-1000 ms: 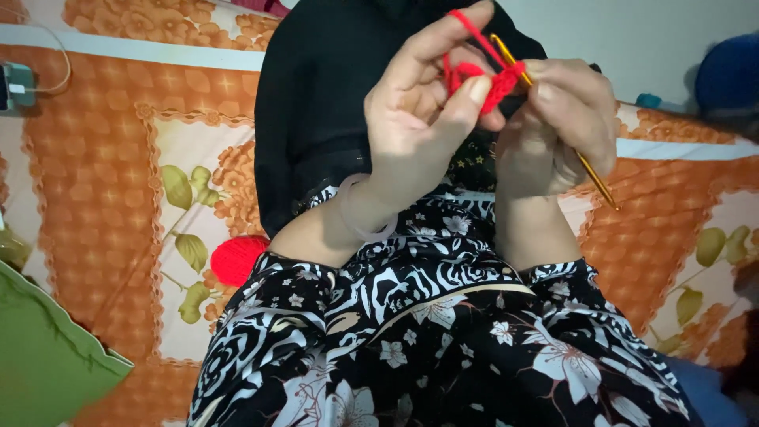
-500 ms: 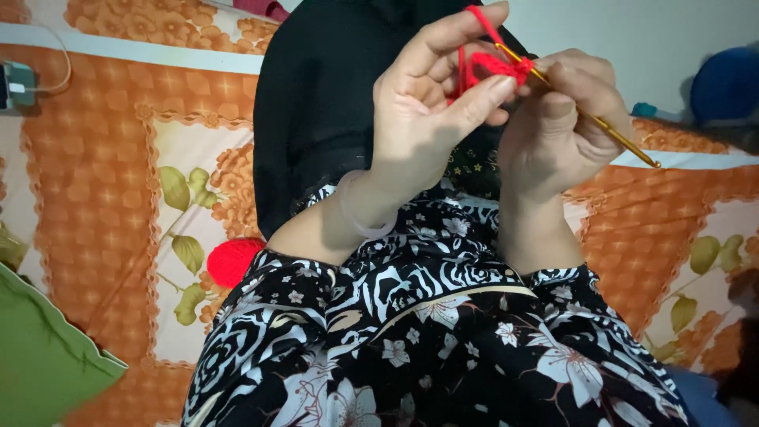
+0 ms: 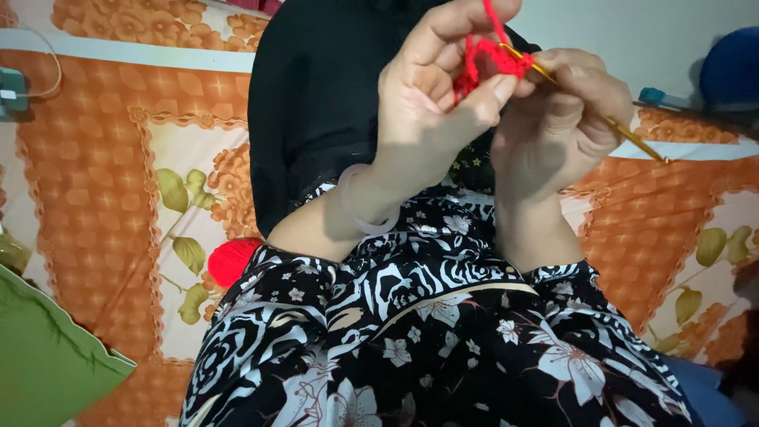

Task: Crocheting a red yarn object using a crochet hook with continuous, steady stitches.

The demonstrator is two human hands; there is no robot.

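My left hand (image 3: 439, 103) is raised in front of me and pinches a small piece of red crochet work (image 3: 486, 59) between thumb and fingers, with red yarn running up over the index finger. My right hand (image 3: 565, 119) sits just to its right, gripping a golden crochet hook (image 3: 601, 119) whose tip is in the red piece and whose shaft points down to the right. A red yarn ball (image 3: 232, 259) lies on the bedspread beside my left elbow, partly hidden by my sleeve.
I sit on an orange floral bedspread (image 3: 103, 174). A black cloth (image 3: 316, 103) hangs over my chest and black-and-white floral clothing (image 3: 427, 348) covers my lap. A green object (image 3: 43, 364) lies at lower left, a blue round thing (image 3: 731, 71) at upper right.
Both hands have shifted slightly up and right with the work. The hook's shaft has swung from steeply downward to a flatter angle pointing right.
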